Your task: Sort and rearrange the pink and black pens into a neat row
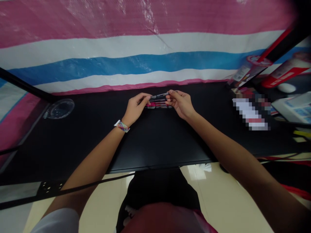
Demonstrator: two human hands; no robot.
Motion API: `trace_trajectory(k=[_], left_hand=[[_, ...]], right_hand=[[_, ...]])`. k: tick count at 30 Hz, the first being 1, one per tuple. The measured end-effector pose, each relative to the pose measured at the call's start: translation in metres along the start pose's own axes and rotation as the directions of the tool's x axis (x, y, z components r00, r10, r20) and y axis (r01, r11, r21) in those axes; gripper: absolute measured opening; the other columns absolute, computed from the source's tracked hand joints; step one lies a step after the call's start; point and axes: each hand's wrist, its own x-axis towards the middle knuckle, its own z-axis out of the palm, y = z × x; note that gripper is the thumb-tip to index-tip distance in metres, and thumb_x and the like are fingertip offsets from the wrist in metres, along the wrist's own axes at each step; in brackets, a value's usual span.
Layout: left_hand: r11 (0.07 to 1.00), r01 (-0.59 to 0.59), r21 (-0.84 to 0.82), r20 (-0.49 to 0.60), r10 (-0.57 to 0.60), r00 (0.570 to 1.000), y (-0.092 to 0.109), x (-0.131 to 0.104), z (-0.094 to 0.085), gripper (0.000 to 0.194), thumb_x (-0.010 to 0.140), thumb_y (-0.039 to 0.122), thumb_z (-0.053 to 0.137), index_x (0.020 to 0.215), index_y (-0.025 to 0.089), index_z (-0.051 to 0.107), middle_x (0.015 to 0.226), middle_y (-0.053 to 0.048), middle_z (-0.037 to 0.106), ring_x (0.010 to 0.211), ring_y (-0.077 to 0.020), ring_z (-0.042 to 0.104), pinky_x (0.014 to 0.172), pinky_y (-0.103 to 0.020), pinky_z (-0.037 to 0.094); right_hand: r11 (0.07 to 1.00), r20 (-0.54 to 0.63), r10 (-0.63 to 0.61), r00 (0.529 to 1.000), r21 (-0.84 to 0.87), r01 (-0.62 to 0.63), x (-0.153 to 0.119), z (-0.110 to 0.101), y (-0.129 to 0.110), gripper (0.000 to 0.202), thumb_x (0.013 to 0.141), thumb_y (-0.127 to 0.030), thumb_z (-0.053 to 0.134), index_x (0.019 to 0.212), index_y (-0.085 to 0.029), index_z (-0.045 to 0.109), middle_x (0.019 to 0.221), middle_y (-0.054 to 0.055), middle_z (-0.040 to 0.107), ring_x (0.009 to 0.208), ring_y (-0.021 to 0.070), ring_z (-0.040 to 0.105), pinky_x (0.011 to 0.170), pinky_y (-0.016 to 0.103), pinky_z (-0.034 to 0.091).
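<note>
Both hands, left (137, 108) and right (181, 103), fingers pinched on ends of slim dark pens (159, 99) (pink bits too) — mid-desk (155, 139), clear cup (60, 108) off left, cylindrical container (250, 69) right.

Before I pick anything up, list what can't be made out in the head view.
- Ends of the slim items: covered by the fingers of the left hand and right hand; any lettering is too small.
- Print on the white item: hidden by pixel blocks.
- Lettering on the red-and-white container: blurred.
- Far side of the box with blue print: cut off by the right edge.
</note>
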Motion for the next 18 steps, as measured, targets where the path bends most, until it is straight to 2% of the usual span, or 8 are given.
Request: trace_trajectory(k=[3, 5, 7, 10, 12, 14, 16, 18], left_hand=[[0.998, -0.053, 0.023, -0.041, 0.054, 0.998, -0.0008, 0.0011, 0.0003, 0.011, 0.102, 0.033, 0.078, 0.108, 0.024, 0.082, 0.11, -0.007, 0.084, 0.104, -0.0224, 0.08, 0.096, -0.037, 0.063], [0.997, -0.075, 0.034, -0.077, 0.077, 0.994, -0.0027, 0.0022, 0.0002, 0.02, 0.097, 0.032, 0.085, 0.114, 0.025, 0.08, 0.118, -0.007, 0.084, 0.113, -0.0241, 0.08, 0.098, -0.037, 0.064], [0.999, -0.045, -0.003, -0.094, 0.045, 0.995, -0.0051, 0.0031, 0.0001, 0.03, 0.099, 0.036, 0.085, 0.125, 0.026, 0.075, 0.111, -0.006, 0.084, 0.107, -0.0231, 0.082, 0.094, -0.036, 0.064], [0.999, 0.009, -0.047, -0.072, -0.013, 0.997, -0.0054, 0.0034, -0.0002, 0.023, 0.107, 0.039, 0.077, 0.126, 0.027, 0.074, 0.093, -0.003, 0.081, 0.092, -0.0213, 0.083, 0.09, -0.036, 0.064], [1.0, -0.012, -0.008, -0.073, 0.011, 0.997, -0.0022, 0.0029, -0.0006, 0.014, 0.105, 0.033, 0.079, 0.117, 0.025, 0.078, 0.099, -0.004, 0.083, 0.096, -0.0218, 0.083, 0.093, -0.037, 0.064], [0.997, -0.049, 0.052, -0.096, 0.054, 0.994, 0.0018, 0.0024, -0.0014, 0.015, 0.098, 0.025, 0.085, 0.112, 0.025, 0.08, 0.112, -0.005, 0.085, 0.106, -0.0229, 0.081, 0.097, -0.038, 0.063], [0.994, -0.059, 0.097, -0.1, 0.068, 0.993, 0.0036, 0.0021, -0.0023, 0.022, 0.095, 0.022, 0.087, 0.116, 0.026, 0.083, 0.119, -0.006, 0.086, 0.111, -0.0236, 0.08, 0.099, -0.039, 0.062], [0.992, -0.042, 0.118, -0.069, 0.051, 0.996, 0.0024, 0.002, -0.0032, 0.021, 0.098, 0.026, 0.085, 0.119, 0.029, 0.085, 0.116, -0.005, 0.088, 0.108, -0.0244, 0.079, 0.098, -0.041, 0.061]], right_hand=[[1.0, 0.011, 0.002, 1.0, -0.012, -0.001, -0.0006, 0.0006, -0.0005, 0.035, 0.084, -0.049, 0.1, 0.088, -0.023, 0.077, 0.085, 0.003, 0.079, 0.072, 0.0141, 0.072, 0.08, 0.031, 0.073], [1.0, 0.012, 0.004, 1.0, -0.017, -0.004, -0.0008, 0.0012, -0.0006, 0.034, 0.085, -0.049, 0.099, 0.089, -0.023, 0.077, 0.085, 0.003, 0.079, 0.073, 0.0139, 0.072, 0.08, 0.031, 0.072], [1.0, 0.011, 0.005, 1.0, -0.02, -0.005, -0.0008, 0.0013, -0.0003, 0.033, 0.086, -0.049, 0.098, 0.089, -0.023, 0.077, 0.085, 0.003, 0.079, 0.072, 0.0138, 0.072, 0.08, 0.03, 0.072], [1.0, 0.026, -0.01, 1.0, -0.029, 0.01, -0.0007, 0.0009, 0.0006, 0.032, 0.087, -0.048, 0.097, 0.09, -0.024, 0.077, 0.086, 0.003, 0.078, 0.074, 0.0144, 0.073, 0.081, 0.032, 0.072], [0.999, 0.035, -0.018, 0.999, -0.032, 0.019, -0.0005, 0.0005, 0.0014, 0.032, 0.088, -0.048, 0.097, 0.09, -0.024, 0.077, 0.086, 0.003, 0.078, 0.074, 0.0147, 0.073, 0.082, 0.033, 0.072], [0.999, 0.029, -0.015, 0.999, -0.028, 0.016, -0.0002, 0.0001, 0.0017, 0.031, 0.087, -0.048, 0.097, 0.089, -0.024, 0.078, 0.085, 0.003, 0.078, 0.073, 0.0145, 0.072, 0.082, 0.032, 0.072], [1.0, 0.024, -0.011, 1.0, -0.016, 0.011, 0.0003, -0.0001, 0.0016, 0.032, 0.085, -0.048, 0.099, 0.088, -0.023, 0.078, 0.083, 0.002, 0.078, 0.072, 0.0142, 0.071, 0.08, 0.032, 0.072], [1.0, 0.02, -0.014, 1.0, -0.008, 0.014, 0.0008, -0.0001, 0.0011, 0.034, 0.084, -0.049, 0.099, 0.088, -0.023, 0.078, 0.083, 0.002, 0.078, 0.072, 0.014, 0.071, 0.08, 0.031, 0.072]])
